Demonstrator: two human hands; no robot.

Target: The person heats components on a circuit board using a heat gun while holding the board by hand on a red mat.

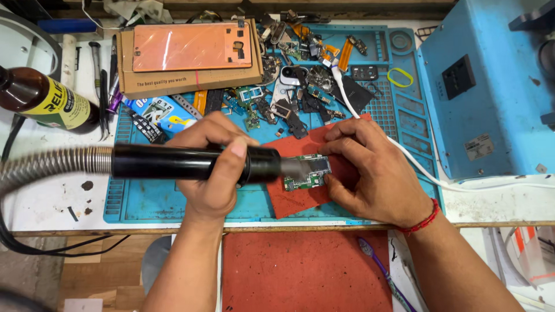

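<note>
Your left hand (213, 167) grips a black hot-air wand (193, 162); your right hand (370, 170) pins a small green circuit board (306, 173) on a red mat (300, 193), mid-frame on a cluttered blue silicone work mat (173, 202).

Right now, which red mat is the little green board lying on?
The small red mat on the blue work mat, under the board and right hand. The bigger red mat lies nearer, below the table edge, bare.

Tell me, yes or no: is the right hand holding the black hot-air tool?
No: the left hand grips the black hot-air tool, while the right hand steadies the circuit board.
</note>
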